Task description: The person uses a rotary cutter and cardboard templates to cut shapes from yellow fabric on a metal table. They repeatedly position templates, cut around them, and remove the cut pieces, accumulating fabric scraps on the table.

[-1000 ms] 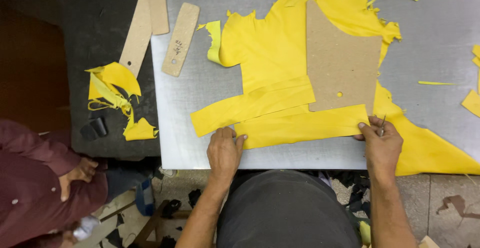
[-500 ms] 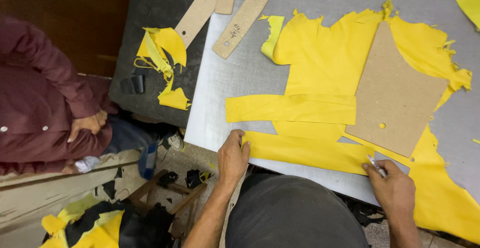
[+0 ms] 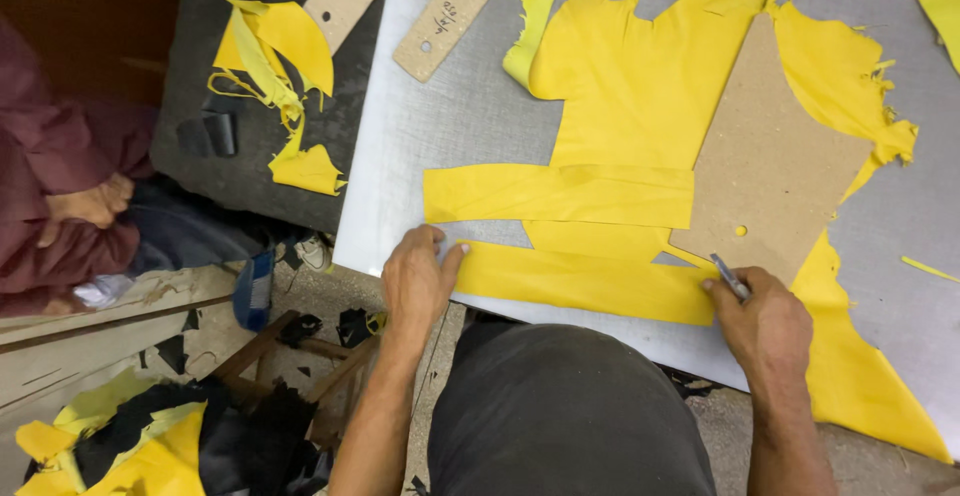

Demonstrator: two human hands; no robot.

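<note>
A large sheet of yellow leather (image 3: 640, 96) with ragged edges lies flat on the grey tabletop (image 3: 440, 136), a brown cardboard pattern (image 3: 770, 166) resting on it. Two long yellow strips lie near the front edge: the upper strip (image 3: 555, 194) and, just below it, the lower strip (image 3: 590, 284). The left hand (image 3: 418, 278) is spread, fingertips pressing the lower strip's left end. The right hand (image 3: 765, 321) is clenched around a small cutting knife (image 3: 728, 277) at the strip's right end, beside the pattern's lower corner. Yellow offcuts (image 3: 275, 76) lie on a dark mat to the left.
</note>
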